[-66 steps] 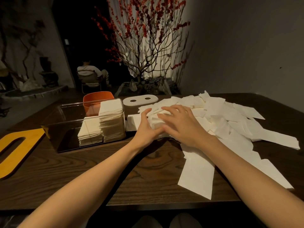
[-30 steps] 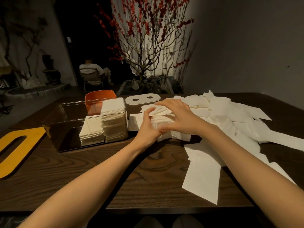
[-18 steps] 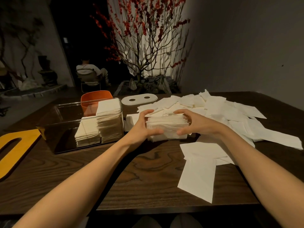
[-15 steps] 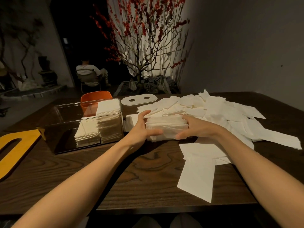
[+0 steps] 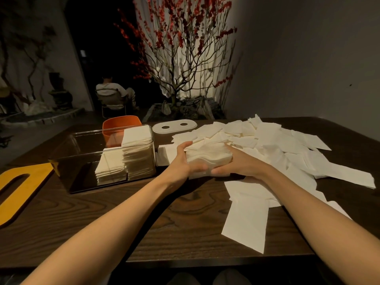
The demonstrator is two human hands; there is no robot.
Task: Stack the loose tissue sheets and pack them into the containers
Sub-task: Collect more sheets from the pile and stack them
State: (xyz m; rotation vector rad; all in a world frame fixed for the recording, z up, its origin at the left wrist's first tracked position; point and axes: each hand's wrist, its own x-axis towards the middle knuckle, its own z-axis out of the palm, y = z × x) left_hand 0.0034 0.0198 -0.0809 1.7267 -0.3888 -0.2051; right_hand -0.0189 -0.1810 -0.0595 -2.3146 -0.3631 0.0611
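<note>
Gripping a squared bundle of tissues point(image 5: 208, 159) from both sides, the left hand point(image 5: 181, 161) and right hand point(image 5: 236, 164) curl around its ends just right of the clear box point(image 5: 86, 161). One clear box holds two stacks point(image 5: 127, 159), one lower than the other, leaving its left portion unfilled. Behind it stand one orange tub point(image 5: 121, 124) and one white lid point(image 5: 174, 126); one yellow lid point(image 5: 18, 188) lies far left. A loose pile point(image 5: 267, 145), too many to count, spreads right. The bundle's uneven edges could fan out or catch on the box's rim if pressure eases, scattering sheets.
</note>
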